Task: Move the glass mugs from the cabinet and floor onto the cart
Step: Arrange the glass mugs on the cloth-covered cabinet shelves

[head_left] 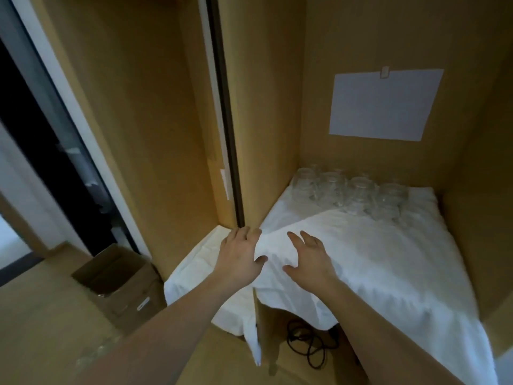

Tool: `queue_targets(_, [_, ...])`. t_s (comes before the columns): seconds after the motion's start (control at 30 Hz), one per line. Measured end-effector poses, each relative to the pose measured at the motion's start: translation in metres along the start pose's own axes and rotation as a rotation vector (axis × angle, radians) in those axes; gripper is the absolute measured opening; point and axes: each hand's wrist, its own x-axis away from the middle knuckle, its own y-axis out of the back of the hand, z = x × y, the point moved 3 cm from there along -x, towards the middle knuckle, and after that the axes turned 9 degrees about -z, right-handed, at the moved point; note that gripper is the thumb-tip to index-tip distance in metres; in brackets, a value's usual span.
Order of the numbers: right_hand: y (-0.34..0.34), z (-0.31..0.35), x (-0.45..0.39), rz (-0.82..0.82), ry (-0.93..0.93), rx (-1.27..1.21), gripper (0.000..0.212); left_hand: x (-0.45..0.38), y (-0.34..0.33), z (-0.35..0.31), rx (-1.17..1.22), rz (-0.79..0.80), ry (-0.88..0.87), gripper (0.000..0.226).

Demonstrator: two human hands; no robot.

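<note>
- While both my arms reach into the cabinet [277, 87], my left hand [240, 255] lies flat with spread fingers on the white cloth [374, 259] at the shelf's front edge, gripping nothing.
- My right hand [309, 258] hovers or rests just beside it, fingers spread and relaxed, empty too; I cannot tell if it touches the cloth.
- Below the shelf, a black cable [305, 345] lies coiled on the floor; left of the cabinet stands an open cardboard box [122, 284], its contents too dim to tell.
- The glass mugs [352, 191] stand clustered on the cloth at the back of the shelf, ahead and to the right of both hands, the row running left to right along the rear wall.
- My right hand is nearer them, so I judge it should reach first.
- The cart is out of view.
</note>
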Motion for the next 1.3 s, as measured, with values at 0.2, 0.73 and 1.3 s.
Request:
queue_targets(0.2, [-0.038,0.097,0.005,0.012,0.038,-0.006,0.084,0.028,0.024,0.090,0.030,-0.009,0.078,0.067])
queue_targets(0.73, [-0.144,0.245,0.016,0.132,-0.028,0.002,0.080,0.058,0.031,0.270,0.142,0.094,0.137,0.064])
queue_targets(1.3, [-0.201,0.272,-0.138,0.174,-0.051,-0.070,0.078,-0.066,-0.012,0.350,0.076,0.162,0.159,0.063])
